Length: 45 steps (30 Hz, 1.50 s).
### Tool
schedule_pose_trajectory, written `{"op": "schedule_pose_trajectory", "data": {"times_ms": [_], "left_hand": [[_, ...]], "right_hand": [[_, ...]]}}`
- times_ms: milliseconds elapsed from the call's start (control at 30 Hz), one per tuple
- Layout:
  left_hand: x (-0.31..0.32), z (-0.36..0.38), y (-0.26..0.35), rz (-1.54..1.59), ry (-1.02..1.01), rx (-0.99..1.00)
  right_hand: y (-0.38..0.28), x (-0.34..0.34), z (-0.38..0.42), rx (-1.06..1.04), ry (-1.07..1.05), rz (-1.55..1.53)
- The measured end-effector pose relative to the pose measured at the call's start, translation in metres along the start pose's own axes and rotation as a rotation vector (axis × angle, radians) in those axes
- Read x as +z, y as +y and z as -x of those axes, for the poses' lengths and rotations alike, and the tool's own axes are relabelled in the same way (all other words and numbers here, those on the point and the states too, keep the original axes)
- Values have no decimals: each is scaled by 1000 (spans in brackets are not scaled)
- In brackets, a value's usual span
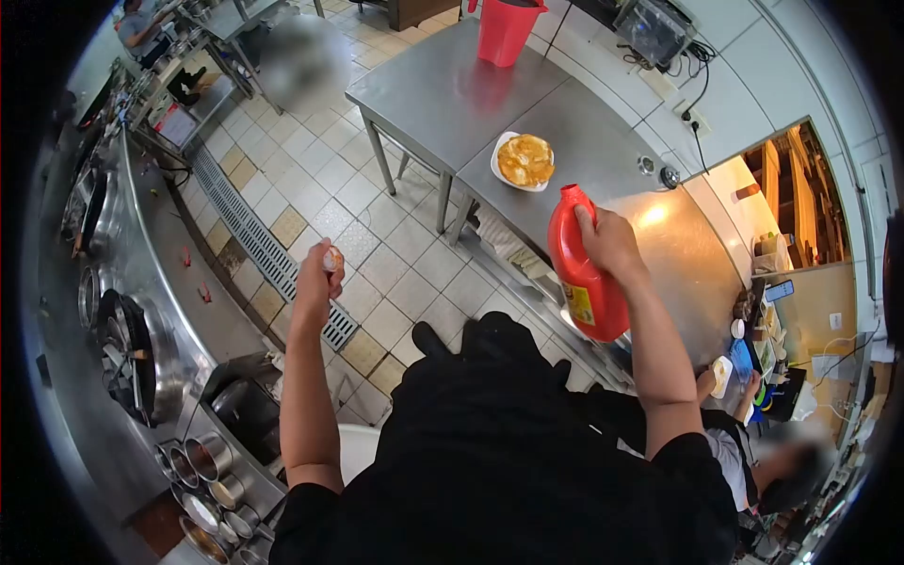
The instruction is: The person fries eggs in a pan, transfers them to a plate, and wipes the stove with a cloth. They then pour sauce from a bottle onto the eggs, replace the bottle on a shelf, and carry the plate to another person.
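From the head camera, the right hand (pixel 610 243) has its grip wrapped around the upper body of a red jug (pixel 584 268), held upright in the air above the near edge of the steel surface (pixel 603 151). Beyond that grip, further along the surface, sits a white plate of fried food (pixel 524 161), and further still a red pitcher (pixel 506 30). The left hand (pixel 316 278) is raised over the tiled floor, its grip pinched on a small white cap (pixel 331 260).

co-worker's face (pixel 796 452) blurred, item in left hand (pixel 318 268) unclear
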<state>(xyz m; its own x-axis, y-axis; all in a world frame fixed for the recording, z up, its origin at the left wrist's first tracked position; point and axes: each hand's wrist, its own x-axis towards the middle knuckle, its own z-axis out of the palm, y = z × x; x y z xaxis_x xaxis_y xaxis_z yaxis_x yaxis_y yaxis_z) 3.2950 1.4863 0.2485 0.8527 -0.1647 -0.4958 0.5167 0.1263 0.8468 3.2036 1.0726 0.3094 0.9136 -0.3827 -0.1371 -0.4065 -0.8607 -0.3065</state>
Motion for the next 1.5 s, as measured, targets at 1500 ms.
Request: {"op": "schedule_pose_trajectory", "data": {"times_ms": [1500], "left_hand": [[-50,3,-82,311,579,-87]], "right_hand": [[-10,7,-222,-85,-549,529]]}}
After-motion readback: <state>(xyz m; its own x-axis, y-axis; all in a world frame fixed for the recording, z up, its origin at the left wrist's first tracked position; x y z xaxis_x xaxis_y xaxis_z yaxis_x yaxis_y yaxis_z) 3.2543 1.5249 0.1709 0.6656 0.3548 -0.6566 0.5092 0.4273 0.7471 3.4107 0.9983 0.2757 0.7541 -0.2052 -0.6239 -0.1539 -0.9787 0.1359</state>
